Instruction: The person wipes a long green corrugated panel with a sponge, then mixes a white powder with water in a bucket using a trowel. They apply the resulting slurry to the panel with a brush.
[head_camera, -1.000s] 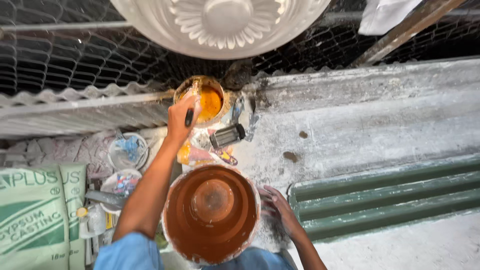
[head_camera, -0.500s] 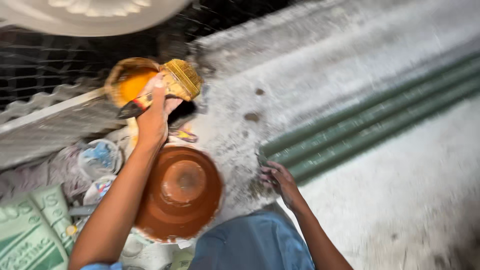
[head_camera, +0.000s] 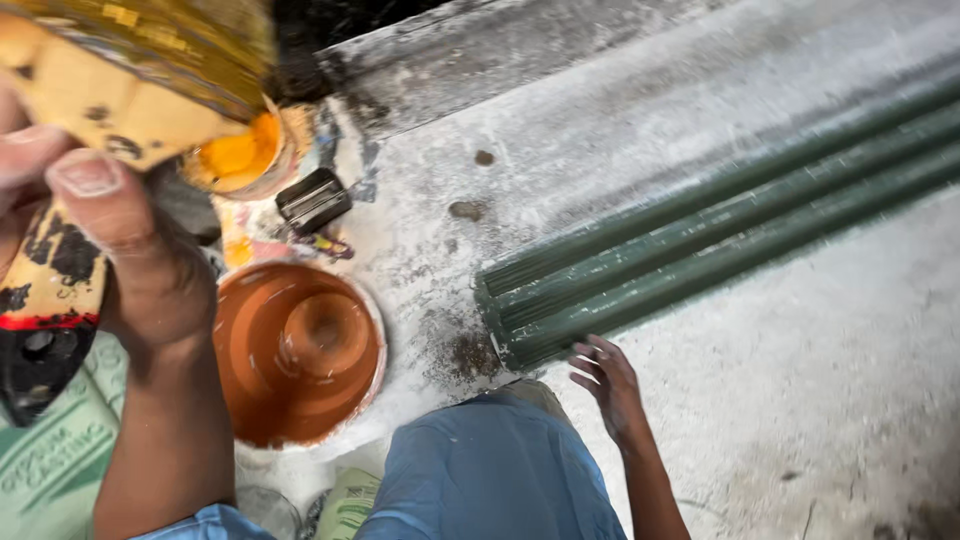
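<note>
While the brush is lifted close to the camera, the scene reads so:

Left hand (head_camera: 120, 260): closed around the handle of a wide paintbrush (head_camera: 110, 90), upper left of the frame, thumb pressed on the handle.
Paintbrush: yellow-stained bristles at the top edge; long axis runs from the lower left up toward the top centre.
Right hand (head_camera: 608, 385): empty, fingers loosely spread, just below the near end of the green ribbed sheet (head_camera: 720, 240), lower centre-right.
Clay-coloured pot (head_camera: 295, 350): upside down on the dusty floor (head_camera: 830, 360), left of centre, directly below the brush hand; the left hand is nearer.
Tin of orange paint (head_camera: 240, 160): beyond the pot, just under the bristles.
Black clip-like object (head_camera: 313, 200): between tin and pot.
</note>
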